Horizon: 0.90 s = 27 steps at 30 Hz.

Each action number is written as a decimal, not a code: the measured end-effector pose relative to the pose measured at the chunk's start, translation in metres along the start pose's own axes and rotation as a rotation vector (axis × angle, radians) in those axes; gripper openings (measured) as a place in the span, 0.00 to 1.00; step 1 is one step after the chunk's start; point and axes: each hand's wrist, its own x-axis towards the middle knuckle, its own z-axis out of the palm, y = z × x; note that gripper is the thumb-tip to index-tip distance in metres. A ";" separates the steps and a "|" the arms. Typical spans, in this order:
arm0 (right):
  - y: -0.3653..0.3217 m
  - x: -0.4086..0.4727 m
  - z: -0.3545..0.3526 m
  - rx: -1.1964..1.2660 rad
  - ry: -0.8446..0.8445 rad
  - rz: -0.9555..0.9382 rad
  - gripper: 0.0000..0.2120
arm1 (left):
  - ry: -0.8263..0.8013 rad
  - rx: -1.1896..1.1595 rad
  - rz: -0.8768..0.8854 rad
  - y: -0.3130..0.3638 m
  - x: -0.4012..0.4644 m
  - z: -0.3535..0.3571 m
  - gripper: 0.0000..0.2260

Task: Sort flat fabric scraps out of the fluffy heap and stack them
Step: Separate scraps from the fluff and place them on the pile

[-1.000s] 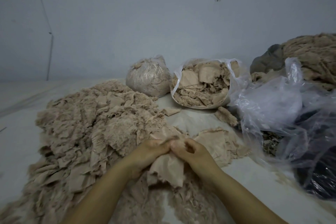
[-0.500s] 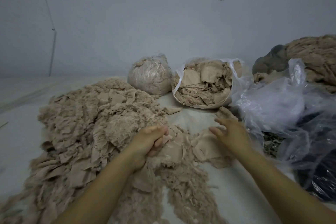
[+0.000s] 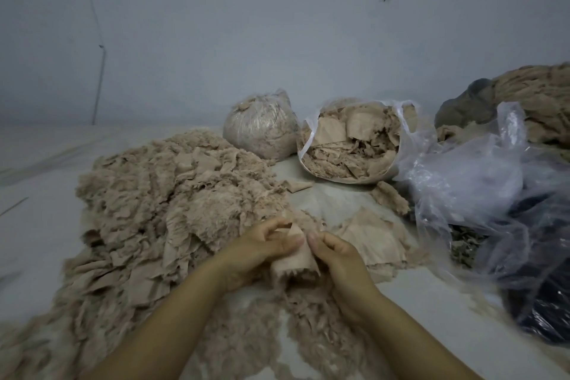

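A big fluffy heap (image 3: 160, 194) of beige fabric bits spreads over the left and front of the white surface. In front of it my left hand (image 3: 262, 245) and my right hand (image 3: 336, 253) meet and together pinch a flat beige scrap (image 3: 296, 259), which hangs down between them. A small stack of flat scraps (image 3: 373, 237) lies just right of my hands, next to the heap's edge.
A tied bag of fluff (image 3: 260, 126) and an open plastic bag of flat scraps (image 3: 351, 145) stand at the back. Crumpled clear plastic bags (image 3: 481, 194) fill the right side, with a brown pile (image 3: 543, 99) behind. One loose scrap (image 3: 297, 185) lies mid-surface.
My right hand came back from the stack on the right to meet my left hand. Both now hold a new scrap between them.
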 end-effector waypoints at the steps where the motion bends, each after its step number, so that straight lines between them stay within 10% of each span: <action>1: 0.000 0.000 -0.001 -0.003 0.004 0.006 0.13 | 0.000 0.032 0.002 -0.003 0.000 -0.001 0.21; 6: 0.003 -0.003 -0.004 -0.016 -0.007 0.036 0.07 | 0.196 -0.111 0.013 -0.010 0.004 -0.001 0.12; 14: 0.003 -0.010 -0.001 -0.546 0.102 -0.452 0.20 | 0.226 -0.189 -0.056 -0.008 -0.002 -0.002 0.24; 22: -0.010 -0.005 0.003 0.188 -0.011 -0.064 0.11 | 0.058 -0.260 -0.102 -0.014 -0.006 0.004 0.16; 27: -0.003 -0.009 0.004 0.106 -0.062 0.075 0.17 | 0.224 -0.367 -0.011 -0.014 -0.001 0.008 0.15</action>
